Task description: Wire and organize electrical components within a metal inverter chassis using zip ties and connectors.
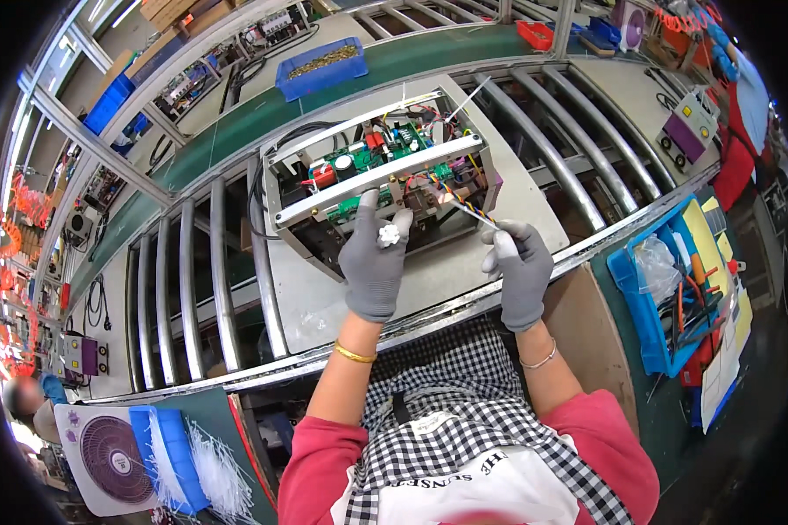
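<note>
An open metal-framed machine with green circuit boards and coloured wires sits on a pale board. At its near side my left hand, in a grey glove, has its fingertips by the front rail. A small white knobby piece shows between its thumb and fingers. My right hand, gloved too, pinches the end of a thin white cable tie beside a bundle of coloured wires. The tie's other end is hard to make out among the wires. Another white tie sticks up from the machine's far right.
Metal rollers flank the board on both sides. A blue bin of small brass-coloured parts stands beyond it. To the right is a blue tray of hand tools; at lower left, white cable ties lie by a blue bin and fan.
</note>
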